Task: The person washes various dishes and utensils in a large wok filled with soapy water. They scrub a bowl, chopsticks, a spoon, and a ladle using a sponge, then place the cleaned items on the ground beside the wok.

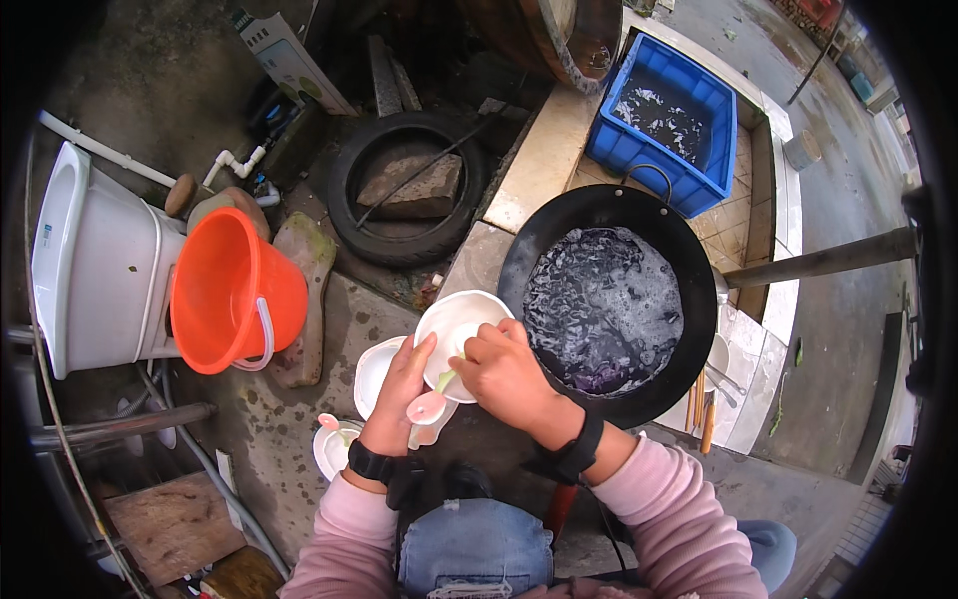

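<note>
My left hand (397, 397) holds a white ceramic bowl (445, 314) by its left side, tilted beside the wok. My right hand (509, 374) is at the bowl's right side, its fingers closed round a ceramic spoon (428, 406) with a green stem and a pink end. Something small and white shows inside the bowl by my right fingers. Below and left of my hands lie another white bowl (372, 374) and a small dish (329, 451) with a similar pink and green spoon. A black wok (516, 247) of foamy water stands at my right.
A blue plastic crate (644, 161) with water stands beyond the wok. Wooden-handled utensils (708, 430) lie at its right on the tiled ledge (737, 419). An orange bucket (281, 299), a white plastic tub (112, 284) and a tyre (344, 224) are to the left.
</note>
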The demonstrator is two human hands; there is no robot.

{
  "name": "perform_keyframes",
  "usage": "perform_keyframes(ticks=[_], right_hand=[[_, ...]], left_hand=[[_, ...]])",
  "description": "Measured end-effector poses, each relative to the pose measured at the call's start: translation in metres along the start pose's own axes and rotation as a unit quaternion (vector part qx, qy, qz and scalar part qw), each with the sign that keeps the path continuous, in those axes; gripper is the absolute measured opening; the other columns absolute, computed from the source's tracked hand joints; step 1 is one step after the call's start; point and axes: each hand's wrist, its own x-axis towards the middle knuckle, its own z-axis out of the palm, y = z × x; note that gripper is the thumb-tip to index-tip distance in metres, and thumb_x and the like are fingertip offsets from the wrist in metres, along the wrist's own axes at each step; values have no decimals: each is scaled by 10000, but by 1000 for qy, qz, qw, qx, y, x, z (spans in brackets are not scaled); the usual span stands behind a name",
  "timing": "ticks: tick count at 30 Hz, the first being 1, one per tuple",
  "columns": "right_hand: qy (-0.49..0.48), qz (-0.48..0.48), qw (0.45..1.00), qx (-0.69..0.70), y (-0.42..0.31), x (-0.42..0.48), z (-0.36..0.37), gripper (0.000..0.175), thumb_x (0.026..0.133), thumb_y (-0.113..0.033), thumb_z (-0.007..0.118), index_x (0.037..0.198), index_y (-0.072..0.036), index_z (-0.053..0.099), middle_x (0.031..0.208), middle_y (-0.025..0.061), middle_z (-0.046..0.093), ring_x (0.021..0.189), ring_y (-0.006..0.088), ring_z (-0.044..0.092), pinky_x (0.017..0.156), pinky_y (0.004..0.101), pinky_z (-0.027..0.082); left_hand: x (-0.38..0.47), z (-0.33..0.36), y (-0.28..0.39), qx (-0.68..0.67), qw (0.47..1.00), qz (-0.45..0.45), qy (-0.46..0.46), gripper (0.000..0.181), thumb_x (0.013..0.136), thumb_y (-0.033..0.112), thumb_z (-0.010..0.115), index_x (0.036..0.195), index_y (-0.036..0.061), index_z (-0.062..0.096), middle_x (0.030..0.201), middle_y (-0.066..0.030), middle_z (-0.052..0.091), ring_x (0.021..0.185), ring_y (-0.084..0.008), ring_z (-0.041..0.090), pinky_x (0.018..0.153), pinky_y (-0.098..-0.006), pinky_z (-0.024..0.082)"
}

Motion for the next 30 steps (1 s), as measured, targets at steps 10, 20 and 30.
perform_keyframes(ticks=[10, 20, 30], right_hand=[[51, 230, 947, 220, 32, -7, -22, 268, 684, -135, 624, 940, -54, 623, 801, 74, 600, 784, 179, 548, 762, 311, 388], [299, 490, 469, 671, 111, -85, -66, 251, 858, -210, 457, 895, 17, 557, 748, 70, 576, 708, 146, 544, 669, 255, 437], [319, 526, 429, 662, 111, -129, -62, 232, 846, -217, 469, 860, -1, 552, 718, 58, 567, 668, 148, 530, 651, 269, 441]], left_hand=[[44, -51, -17, 23, 997, -24, 63, 357, 879, 237, 483, 1080, -58, 466, 986, -126, 575, 822, -163, 594, 700, -267, 487], [121, -64, -60, 34, 993, -41, 104, 346, 897, 252, 465, 1042, -61, 497, 955, -126, 591, 804, -177, 597, 691, -293, 497], [131, -40, -69, 67, 988, -80, 117, 305, 902, 238, 447, 1030, -32, 506, 938, -128, 599, 775, -219, 614, 659, -366, 525]])
